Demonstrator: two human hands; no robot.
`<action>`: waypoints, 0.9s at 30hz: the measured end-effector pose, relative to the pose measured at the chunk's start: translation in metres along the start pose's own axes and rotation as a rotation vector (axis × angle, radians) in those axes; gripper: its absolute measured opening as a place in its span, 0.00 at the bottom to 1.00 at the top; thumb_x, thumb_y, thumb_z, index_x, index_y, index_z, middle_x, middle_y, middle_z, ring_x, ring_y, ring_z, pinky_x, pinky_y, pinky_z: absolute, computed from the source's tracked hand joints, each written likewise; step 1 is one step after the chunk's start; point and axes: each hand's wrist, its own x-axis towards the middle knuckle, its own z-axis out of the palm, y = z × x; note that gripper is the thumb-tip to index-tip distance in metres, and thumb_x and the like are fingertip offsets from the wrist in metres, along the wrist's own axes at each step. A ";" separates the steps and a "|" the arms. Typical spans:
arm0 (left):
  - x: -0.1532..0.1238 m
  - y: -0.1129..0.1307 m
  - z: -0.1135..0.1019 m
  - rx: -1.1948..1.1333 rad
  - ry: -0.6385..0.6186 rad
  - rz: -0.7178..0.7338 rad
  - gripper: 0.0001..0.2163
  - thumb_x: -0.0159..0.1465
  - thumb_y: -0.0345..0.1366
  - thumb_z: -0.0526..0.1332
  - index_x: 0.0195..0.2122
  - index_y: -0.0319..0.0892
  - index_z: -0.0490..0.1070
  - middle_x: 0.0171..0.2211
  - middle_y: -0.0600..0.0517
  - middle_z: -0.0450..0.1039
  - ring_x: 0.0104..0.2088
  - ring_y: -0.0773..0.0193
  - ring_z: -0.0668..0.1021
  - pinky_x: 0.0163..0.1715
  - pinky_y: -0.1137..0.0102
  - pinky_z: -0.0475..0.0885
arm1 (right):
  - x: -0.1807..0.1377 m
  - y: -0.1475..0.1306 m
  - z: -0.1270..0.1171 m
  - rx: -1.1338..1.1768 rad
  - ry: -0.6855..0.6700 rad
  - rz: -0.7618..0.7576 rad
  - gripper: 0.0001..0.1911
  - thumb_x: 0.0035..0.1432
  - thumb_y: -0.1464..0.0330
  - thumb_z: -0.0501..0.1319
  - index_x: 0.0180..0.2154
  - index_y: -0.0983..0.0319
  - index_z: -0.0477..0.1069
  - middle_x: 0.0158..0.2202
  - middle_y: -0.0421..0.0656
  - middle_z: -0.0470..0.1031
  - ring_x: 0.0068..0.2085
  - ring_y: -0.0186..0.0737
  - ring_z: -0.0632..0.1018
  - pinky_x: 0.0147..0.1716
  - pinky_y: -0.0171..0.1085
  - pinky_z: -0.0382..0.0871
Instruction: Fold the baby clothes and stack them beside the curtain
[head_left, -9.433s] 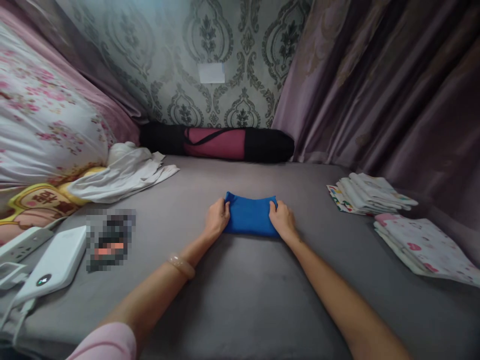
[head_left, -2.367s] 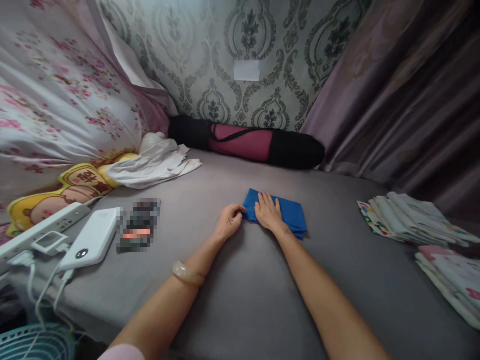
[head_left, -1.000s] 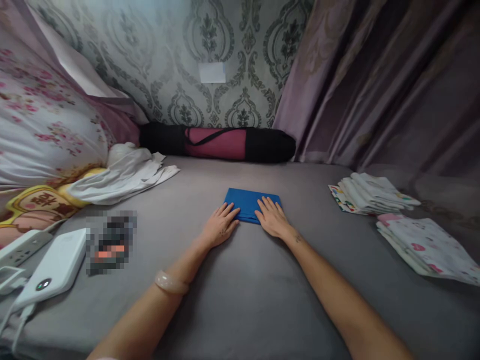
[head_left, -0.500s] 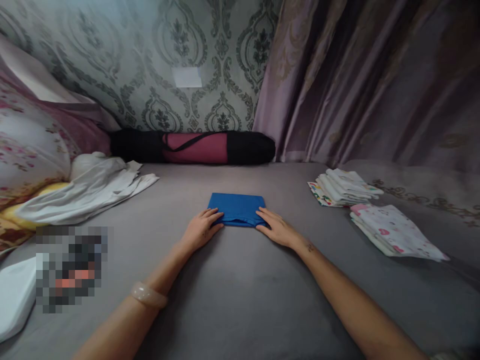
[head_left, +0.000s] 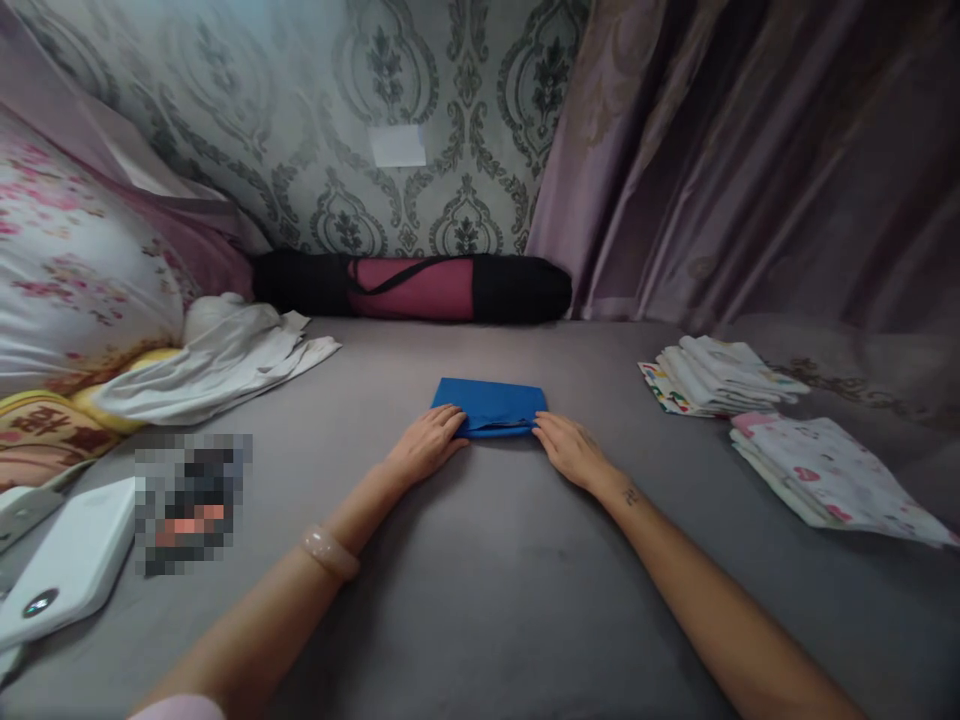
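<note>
A blue folded cloth (head_left: 491, 402) lies flat on the grey bed sheet (head_left: 480, 580), its layers parting slightly along the near edge. My left hand (head_left: 426, 443) grips its near left corner, fingers on top and the thumb at the front edge. At the near right corner, my right hand (head_left: 574, 450) holds the cloth between fingers and thumb. The fingertips partly cover both corners.
Two stacks of folded cloths, one white (head_left: 724, 375) and one heart-patterned (head_left: 832, 470), lie at right. A black and red long bag (head_left: 420, 288) rests against the wall. At left are a crumpled white cloth (head_left: 217, 365), a white device (head_left: 75, 560) and a floral pillow (head_left: 67, 260).
The camera view has turned left, so the scene sits further right. My fingers have closed more on the near corners, and the cloth's near edge now looks more gathered.
</note>
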 end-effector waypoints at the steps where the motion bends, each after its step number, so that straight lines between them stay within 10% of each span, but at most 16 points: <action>1: 0.002 0.001 0.001 -0.010 0.006 0.001 0.22 0.68 0.44 0.51 0.57 0.35 0.62 0.56 0.38 0.66 0.58 0.53 0.67 0.59 0.59 0.61 | 0.001 0.000 0.000 0.015 0.006 0.001 0.22 0.67 0.64 0.45 0.54 0.66 0.69 0.57 0.51 0.69 0.57 0.45 0.70 0.57 0.45 0.62; 17: 0.056 0.033 0.004 0.048 -0.036 -0.275 0.14 0.59 0.29 0.58 0.47 0.42 0.68 0.46 0.41 0.72 0.49 0.49 0.72 0.46 0.58 0.69 | 0.011 -0.021 -0.019 0.105 0.036 0.047 0.17 0.67 0.66 0.46 0.49 0.61 0.70 0.49 0.48 0.74 0.51 0.43 0.73 0.50 0.41 0.65; 27: 0.063 0.030 -0.045 -0.165 0.018 -0.345 0.20 0.53 0.26 0.54 0.46 0.44 0.74 0.38 0.47 0.78 0.39 0.53 0.79 0.39 0.66 0.72 | -0.001 -0.044 -0.039 0.218 0.017 -0.065 0.18 0.68 0.62 0.46 0.42 0.61 0.71 0.43 0.47 0.76 0.45 0.42 0.75 0.45 0.39 0.66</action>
